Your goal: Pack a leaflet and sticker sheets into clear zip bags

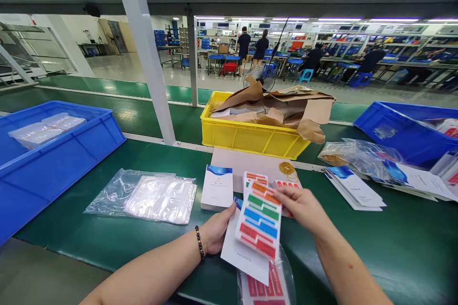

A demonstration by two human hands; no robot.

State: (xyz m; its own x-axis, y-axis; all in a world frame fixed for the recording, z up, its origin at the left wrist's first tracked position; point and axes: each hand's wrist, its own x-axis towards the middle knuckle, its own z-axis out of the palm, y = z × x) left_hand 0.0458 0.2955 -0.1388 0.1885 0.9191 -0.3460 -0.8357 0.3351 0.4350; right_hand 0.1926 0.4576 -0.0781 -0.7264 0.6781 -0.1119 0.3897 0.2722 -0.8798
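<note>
My left hand [215, 228] is closed on a white instruction booklet [246, 257] with a blue top, held tilted above the table. Pinched by its upper right corner, a sticker sheet [260, 219] with orange, green, blue and red labels is in my right hand [300, 207]. This sheet overlaps the booklet. Below them lies a clear plastic bag [266, 288] with red labels showing in it. A stack of booklets [217, 188] stands just beyond my left hand. More sticker sheets [255, 177] lie behind the held one, partly covered.
Clear bags [161, 198] lie at left beside a blue bin [64, 152]. A yellow crate [250, 136] with brown paper stands behind. Rubber bands [287, 169], booklets [354, 188] and another blue bin [404, 128] are at right. A white post [145, 52] rises at the rear.
</note>
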